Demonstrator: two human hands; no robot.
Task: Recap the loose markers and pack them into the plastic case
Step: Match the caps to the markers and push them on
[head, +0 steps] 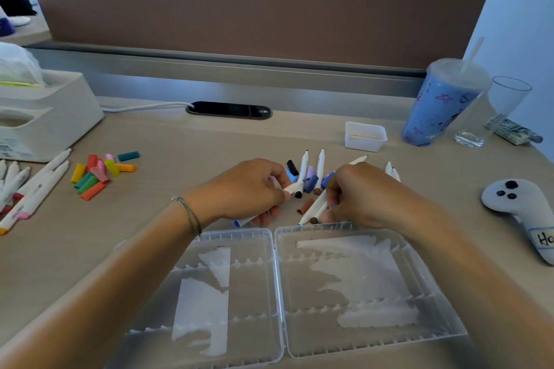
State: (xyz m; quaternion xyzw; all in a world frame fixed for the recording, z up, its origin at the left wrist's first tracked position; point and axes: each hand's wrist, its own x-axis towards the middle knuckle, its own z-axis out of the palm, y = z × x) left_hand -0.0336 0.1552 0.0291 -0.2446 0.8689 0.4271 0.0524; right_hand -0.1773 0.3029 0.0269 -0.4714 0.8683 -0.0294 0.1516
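Observation:
A clear plastic case (278, 293) lies open flat at the desk's near edge, with one white marker (311, 244) in its right half. Just beyond it, my left hand (251, 189) grips a white marker (292, 188) with a blue end and a bare dark tip. My right hand (356, 192) has its fingers curled over a small heap of white markers (314, 207) and blue, purple, black and brown caps (310, 178); what it pinches is hidden. More uncapped markers (33, 186) lie at the far left beside a pile of bright caps (99, 174).
A white tissue box (45, 117) stands back left. A small white tub (365, 136), a blue cup with a straw (440, 105) and an empty glass (491, 114) are back right. A white controller (518, 204) lies at the right edge. A cable port (229, 110) sits mid-back.

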